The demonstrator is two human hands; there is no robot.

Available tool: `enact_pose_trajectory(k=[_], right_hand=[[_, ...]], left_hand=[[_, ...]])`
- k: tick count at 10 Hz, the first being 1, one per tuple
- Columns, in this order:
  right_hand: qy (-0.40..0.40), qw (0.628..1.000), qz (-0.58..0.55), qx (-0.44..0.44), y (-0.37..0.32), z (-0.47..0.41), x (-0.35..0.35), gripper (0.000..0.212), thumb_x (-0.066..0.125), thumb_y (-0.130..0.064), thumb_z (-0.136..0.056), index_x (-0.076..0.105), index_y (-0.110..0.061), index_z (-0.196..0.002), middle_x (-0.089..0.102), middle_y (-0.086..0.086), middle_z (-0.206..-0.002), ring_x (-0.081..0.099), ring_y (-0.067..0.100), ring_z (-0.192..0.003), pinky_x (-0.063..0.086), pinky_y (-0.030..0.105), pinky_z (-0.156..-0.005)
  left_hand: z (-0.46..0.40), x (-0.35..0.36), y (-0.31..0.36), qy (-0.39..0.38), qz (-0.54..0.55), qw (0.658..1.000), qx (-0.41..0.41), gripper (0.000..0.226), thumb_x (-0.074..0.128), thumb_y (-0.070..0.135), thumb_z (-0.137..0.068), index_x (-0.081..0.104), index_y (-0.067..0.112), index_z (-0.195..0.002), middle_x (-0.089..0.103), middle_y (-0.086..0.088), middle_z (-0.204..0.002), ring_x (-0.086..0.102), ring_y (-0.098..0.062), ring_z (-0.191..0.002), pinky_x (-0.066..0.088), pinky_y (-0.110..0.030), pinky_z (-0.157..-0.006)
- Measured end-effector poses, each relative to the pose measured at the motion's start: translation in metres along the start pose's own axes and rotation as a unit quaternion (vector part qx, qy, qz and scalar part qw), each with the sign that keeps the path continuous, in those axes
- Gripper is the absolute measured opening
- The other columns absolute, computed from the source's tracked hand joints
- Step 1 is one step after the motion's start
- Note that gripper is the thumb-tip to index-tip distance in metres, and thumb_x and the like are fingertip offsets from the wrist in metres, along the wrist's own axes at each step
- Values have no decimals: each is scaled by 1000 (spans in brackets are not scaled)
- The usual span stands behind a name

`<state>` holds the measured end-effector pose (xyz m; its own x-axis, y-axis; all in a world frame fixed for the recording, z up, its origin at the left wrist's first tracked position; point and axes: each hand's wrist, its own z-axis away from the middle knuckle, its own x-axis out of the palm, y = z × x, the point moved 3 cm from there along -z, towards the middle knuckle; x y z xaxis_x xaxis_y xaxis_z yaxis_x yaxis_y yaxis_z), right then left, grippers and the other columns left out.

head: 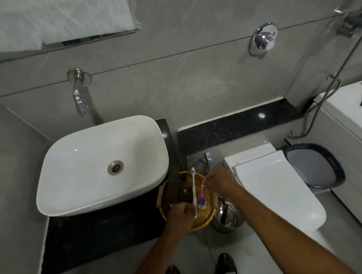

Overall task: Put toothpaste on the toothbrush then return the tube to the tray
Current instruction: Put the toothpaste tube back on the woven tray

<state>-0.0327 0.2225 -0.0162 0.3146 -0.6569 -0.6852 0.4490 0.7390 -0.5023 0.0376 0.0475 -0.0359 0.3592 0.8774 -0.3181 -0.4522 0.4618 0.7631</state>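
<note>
Tray half-hidden under left hand, toothbrush.

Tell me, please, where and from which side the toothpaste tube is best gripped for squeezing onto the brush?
Probably the middle of the toothpaste tube, pinched across its flat faces from the right: the right hand is at its cap end, and the toothbrush, held by the left hand, blocks the left.

one toothbrush, one toothpaste tube, one woven tray, one basin, two hands
</note>
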Motion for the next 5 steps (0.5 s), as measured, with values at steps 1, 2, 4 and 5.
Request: enact_pose_trajectory(k=[1,2,4,5], right_hand=[[-18,997,77,24,2,-14,6,18,56,-27,-89,68,-13,-87,64,8,-104,56,26,-108,42,48,-105],[-38,990,131,47,2,-24,21,19,53,-27,-91,63,-12,-97,52,9,-107,48,32,-117,34,47,-108],[7,992,90,89,5,-32,34,15,62,-29,-88,58,-15,-87,58,10,-105,48,19,-74,43,28,-66],[42,997,54,47,1,-33,32,18,62,-32,-87,64,-14,-89,60,10,-99,61,25,-92,53,37,-84]], left_hand=[[5,-7,-4,21,-67,997,21,19,52,27,-95,65,28,-82,64,11,-80,61,0,-76,42,-15,-59],[8,-19,-17,49,-106,993,20,17,54,31,-96,61,35,-80,64,13,-82,61,2,-76,41,-12,-58],[8,-39,-26,109,-143,982,66,18,55,27,-95,70,19,-90,60,16,-78,55,8,-69,43,-3,-56],[4,-52,-3,134,-152,972,117,20,50,24,-99,68,19,-92,62,13,-78,57,8,-70,46,-3,-64]])
